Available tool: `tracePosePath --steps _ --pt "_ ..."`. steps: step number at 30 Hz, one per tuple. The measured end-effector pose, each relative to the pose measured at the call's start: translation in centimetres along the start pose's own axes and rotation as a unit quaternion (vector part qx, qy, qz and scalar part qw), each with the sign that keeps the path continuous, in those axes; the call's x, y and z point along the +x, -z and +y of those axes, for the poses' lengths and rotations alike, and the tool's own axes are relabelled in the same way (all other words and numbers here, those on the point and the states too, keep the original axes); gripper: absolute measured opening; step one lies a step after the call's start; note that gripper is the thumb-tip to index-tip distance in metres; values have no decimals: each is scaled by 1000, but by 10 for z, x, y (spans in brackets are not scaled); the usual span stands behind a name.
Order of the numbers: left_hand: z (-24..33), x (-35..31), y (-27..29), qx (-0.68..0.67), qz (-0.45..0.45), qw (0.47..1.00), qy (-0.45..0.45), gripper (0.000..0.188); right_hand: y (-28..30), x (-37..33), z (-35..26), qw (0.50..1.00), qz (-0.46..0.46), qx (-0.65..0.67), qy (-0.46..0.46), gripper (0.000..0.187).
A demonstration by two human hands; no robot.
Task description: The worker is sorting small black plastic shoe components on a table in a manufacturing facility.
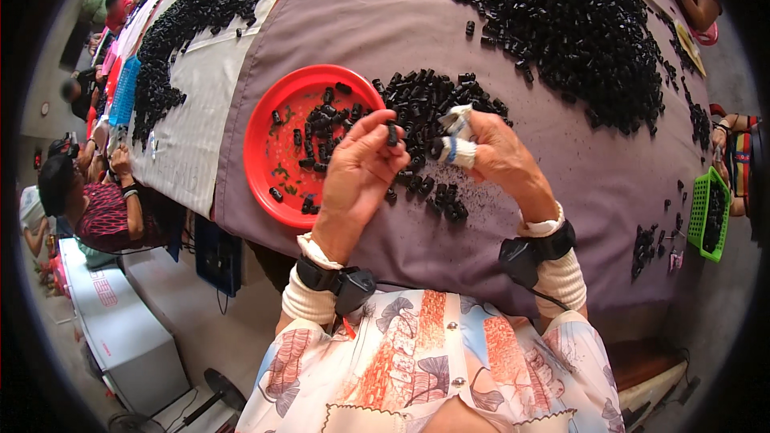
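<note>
My left hand (362, 167) is raised over the right edge of a red round tray (265, 184). Between its thumb and fingertips it pinches a small black cylindrical part (392, 133). To its right, my right hand (507, 152) hovers over the near pile of black parts (425, 104), its fingers curled together. White cloth wraps (459, 152) cover its thumb and a finger. Whether anything sits between those wrapped fingertips, I cannot make out. Inside the tray lie several black parts (321, 124) and small scraps, some greenish.
A large heap of black parts (577, 32) spreads across the far right of the cloth-covered table (337, 24). Another heap (192, 24) lies on a pale cloth at the left. At the right edge is a green basket (709, 212). A co-worker (104, 200) sits at the left.
</note>
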State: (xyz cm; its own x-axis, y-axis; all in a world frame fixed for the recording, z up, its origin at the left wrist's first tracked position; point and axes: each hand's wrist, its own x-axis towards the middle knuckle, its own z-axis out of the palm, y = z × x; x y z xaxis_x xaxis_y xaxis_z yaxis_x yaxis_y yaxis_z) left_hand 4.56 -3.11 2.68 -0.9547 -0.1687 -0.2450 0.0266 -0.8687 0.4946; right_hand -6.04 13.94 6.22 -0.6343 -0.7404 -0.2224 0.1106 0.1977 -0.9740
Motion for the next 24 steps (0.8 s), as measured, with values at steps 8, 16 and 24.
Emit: tracePosePath --steps 8,16,24 --pt "20 -4 27 -41 38 998 -41 24 14 -1 17 999 38 -26 -19 19" --pt "21 -4 32 -17 69 996 -51 20 21 -7 23 996 47 57 -55 13" --pt "17 -4 25 -26 56 998 -27 23 21 -5 37 997 28 56 -52 8"
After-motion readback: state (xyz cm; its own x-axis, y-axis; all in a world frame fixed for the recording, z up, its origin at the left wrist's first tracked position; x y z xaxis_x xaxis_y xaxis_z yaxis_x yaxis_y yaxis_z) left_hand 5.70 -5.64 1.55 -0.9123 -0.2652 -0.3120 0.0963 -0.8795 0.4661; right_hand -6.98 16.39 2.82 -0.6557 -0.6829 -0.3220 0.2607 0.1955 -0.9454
